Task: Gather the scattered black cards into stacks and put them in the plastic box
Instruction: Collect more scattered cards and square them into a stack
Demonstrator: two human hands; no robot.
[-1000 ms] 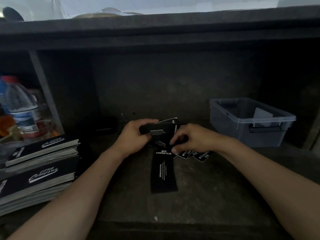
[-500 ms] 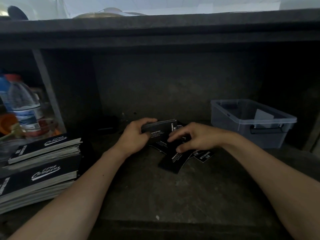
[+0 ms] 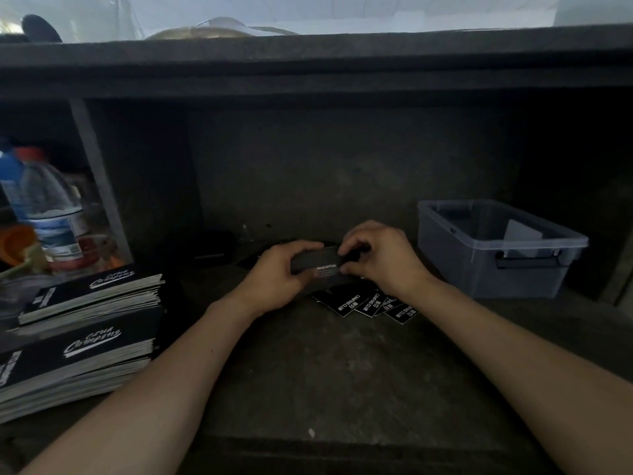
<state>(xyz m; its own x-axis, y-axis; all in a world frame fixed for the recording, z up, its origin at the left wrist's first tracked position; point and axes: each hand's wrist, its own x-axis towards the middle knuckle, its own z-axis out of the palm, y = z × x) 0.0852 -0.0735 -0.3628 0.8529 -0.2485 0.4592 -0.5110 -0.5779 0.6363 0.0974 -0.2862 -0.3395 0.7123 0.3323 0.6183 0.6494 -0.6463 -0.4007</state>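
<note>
A small stack of black cards (image 3: 317, 262) is held between both hands above the dark shelf floor. My left hand (image 3: 281, 275) grips its left end, fingers curled over the top edge. My right hand (image 3: 376, 258) pinches its right end with thumb and fingertips. Several loose black cards (image 3: 368, 305) with white "CAMPING CLUB" print lie fanned on the shelf just below and right of my hands. The clear grey plastic box (image 3: 493, 269) stands to the right, apart from my hands, with a pale sheet inside it.
Two piles of black booklets (image 3: 89, 320) lie at the left. Behind them stand a water bottle (image 3: 51, 214) and orange items. A dark back wall and low shelf top close the space. Bare shelf floor (image 3: 342, 378) lies in front.
The long black card lying in front was picked up by my right hand and brought onto the stack. Both hands now hold the stack together, raised slightly.
</note>
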